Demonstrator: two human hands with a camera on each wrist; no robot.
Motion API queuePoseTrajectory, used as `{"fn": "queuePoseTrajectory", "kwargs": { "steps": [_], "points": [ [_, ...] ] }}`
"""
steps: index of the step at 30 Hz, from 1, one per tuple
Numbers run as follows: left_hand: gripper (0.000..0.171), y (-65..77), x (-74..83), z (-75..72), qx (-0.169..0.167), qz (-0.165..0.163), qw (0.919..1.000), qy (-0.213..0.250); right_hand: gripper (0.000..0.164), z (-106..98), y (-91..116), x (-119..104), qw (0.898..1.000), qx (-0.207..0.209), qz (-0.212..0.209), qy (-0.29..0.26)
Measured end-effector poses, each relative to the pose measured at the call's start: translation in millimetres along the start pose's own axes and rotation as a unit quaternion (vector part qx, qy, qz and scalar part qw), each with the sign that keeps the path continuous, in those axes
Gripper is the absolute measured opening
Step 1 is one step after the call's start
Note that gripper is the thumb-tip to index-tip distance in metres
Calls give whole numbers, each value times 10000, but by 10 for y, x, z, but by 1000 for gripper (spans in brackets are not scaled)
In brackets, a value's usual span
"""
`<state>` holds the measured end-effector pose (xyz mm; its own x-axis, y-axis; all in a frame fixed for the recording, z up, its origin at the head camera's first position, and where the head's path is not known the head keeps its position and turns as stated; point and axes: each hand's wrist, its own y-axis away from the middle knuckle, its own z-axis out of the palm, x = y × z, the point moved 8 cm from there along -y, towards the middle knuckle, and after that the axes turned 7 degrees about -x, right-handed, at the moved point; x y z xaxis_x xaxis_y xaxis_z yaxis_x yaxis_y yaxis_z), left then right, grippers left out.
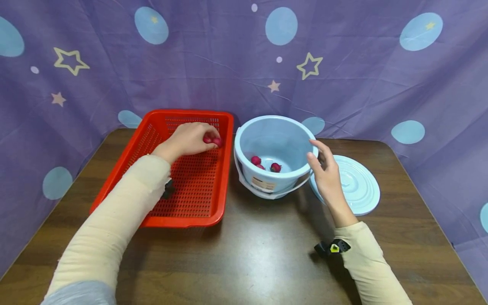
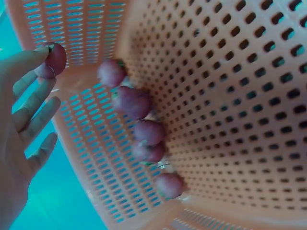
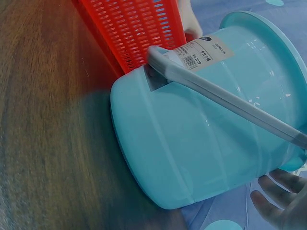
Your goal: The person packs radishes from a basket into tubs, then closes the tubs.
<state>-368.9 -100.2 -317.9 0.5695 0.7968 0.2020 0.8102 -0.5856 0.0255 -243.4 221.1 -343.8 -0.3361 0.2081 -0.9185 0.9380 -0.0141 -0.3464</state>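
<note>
My left hand (image 1: 195,137) reaches into the red basket (image 1: 223,186) and pinches a radish (image 2: 56,60) between thumb and fingers. Below it, several radishes (image 2: 149,132) lie in a row along the basket's side, seen in the left wrist view. In the head view, the palm hides most of them. The light blue bucket (image 1: 274,180) stands upright to the right of the basket, with several radishes (image 1: 256,160) on its floor. At the bucket's right rim is my right hand (image 1: 328,173), thumb and index fingertips right at the edge, the fingers loosely bent.
A round light blue lid (image 1: 362,186) lies on the wooden table (image 1: 259,254) to the right of the bucket. The bucket's handle (image 1: 245,183) hangs down its front. A purple curtain (image 1: 228,59) with stars and dots hangs behind the table.
</note>
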Motion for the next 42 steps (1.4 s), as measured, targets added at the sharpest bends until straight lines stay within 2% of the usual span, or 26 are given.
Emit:
{"fn": "queuePoseTrajectory", "kwargs": {
  "steps": [10,18,26,31,42],
  "points": [
    [27,161,210,-330,312,256,9992,58,42,-25,1,-13,9999,49,-14,87],
    [27,278,397,-541,452,284,9981,293,42,-24,4,-13,9999,44,-5,128],
    [27,334,672,-695,989,824,9911,346,42,-13,8,-10,9999,33,3,139],
    [25,325,818,-729,1133,1109,9865,404,42,-6,9,-8,9999,30,1,136],
    [27,225,1078,-646,845,1401,9864,166,42,6,12,-8,9999,33,20,103]
  ]
}}
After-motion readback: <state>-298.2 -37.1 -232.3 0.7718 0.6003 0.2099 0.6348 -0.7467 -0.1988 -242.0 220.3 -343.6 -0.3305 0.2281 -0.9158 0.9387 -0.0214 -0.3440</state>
